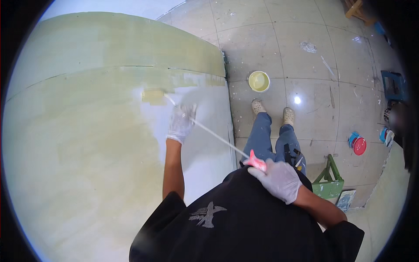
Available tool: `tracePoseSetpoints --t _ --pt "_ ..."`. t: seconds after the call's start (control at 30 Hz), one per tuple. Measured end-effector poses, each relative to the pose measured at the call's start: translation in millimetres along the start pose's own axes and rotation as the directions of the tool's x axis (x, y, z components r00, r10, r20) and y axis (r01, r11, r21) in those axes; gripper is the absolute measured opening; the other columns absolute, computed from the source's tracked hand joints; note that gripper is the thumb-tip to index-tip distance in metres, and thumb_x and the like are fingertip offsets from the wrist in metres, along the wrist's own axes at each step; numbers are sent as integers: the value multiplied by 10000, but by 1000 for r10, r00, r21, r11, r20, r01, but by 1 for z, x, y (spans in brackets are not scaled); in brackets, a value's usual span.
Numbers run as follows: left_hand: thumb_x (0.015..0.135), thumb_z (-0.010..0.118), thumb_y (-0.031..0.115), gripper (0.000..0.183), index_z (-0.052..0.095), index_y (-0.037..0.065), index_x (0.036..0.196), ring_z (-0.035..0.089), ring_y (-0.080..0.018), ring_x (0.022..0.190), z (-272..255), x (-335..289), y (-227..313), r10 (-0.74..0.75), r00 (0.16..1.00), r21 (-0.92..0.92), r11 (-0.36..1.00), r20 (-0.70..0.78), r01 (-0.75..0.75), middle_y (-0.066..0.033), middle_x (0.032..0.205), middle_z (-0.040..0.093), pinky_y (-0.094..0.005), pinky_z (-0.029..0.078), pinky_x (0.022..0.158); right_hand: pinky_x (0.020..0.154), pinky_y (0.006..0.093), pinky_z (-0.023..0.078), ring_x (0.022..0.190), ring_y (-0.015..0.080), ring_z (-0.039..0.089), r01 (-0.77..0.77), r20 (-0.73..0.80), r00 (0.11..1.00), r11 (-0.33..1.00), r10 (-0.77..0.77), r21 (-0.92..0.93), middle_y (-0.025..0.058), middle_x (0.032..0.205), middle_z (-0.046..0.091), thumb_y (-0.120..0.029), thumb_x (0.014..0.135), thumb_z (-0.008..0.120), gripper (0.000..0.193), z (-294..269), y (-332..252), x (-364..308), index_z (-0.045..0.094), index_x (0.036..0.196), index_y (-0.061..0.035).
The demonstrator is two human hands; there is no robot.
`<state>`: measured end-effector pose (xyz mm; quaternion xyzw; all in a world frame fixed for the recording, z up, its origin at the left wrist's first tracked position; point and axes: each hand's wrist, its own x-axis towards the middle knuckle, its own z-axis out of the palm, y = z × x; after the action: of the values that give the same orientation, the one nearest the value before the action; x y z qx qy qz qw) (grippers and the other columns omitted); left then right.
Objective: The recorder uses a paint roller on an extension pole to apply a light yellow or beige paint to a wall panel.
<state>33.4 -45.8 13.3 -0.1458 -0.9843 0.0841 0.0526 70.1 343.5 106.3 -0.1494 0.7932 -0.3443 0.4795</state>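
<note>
A paint roller (218, 137) with a long thin white rod stretches across the middle of the view. Its yellow-green sleeve (152, 95) lies against the wall (83, 153), at the border of pale green paint and a white patch. My left hand (180, 121), in a thin white glove, grips the rod just behind the sleeve. The rod's lower end has a pink-red handle (256, 162), held by my gloved right hand (280, 180) close to my body. Some of the right fingers are hidden behind the handle and hand.
A bucket (259, 91) of pale yellow-green paint stands on the tiled floor (305, 56) ahead of my feet. To the right are a green stool (328, 188), a red-lidded tub (359, 146) and a blue stool (393, 85). The wall's edge (228, 87) runs beside my legs.
</note>
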Motion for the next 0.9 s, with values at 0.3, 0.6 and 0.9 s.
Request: tracePoseSetpoints --t 0.3,0.6,0.9 --pt "946 557 267 303 621 13 795 586 -404 736 -17 89 -24 -61 973 -131 987 223 92 -205 762 615 -506 477 663 538 441 518 612 356 633 344 -158 897 877 -413 -335 197 721 577 -328 986 487 265 -13 -11 40 670 1103 -177" --pt "920 591 155 127 589 31 897 541 -400 739 -53 -12 17 -88 986 -133 985 141 107 -179 779 565 -487 446 670 581 461 524 608 380 655 -12 36 999 1000 13 -26 222 642 620 -525 937 523 556 -2 -12 -38 626 900 20" --pt "958 552 256 296 595 47 753 575 -395 726 -39 90 -37 -83 985 -216 970 151 114 -165 720 595 -500 467 638 499 429 500 581 354 622 168 -188 963 974 -195 -151 206 692 564 -401 989 488 427 -8 -25 26 688 855 -47"
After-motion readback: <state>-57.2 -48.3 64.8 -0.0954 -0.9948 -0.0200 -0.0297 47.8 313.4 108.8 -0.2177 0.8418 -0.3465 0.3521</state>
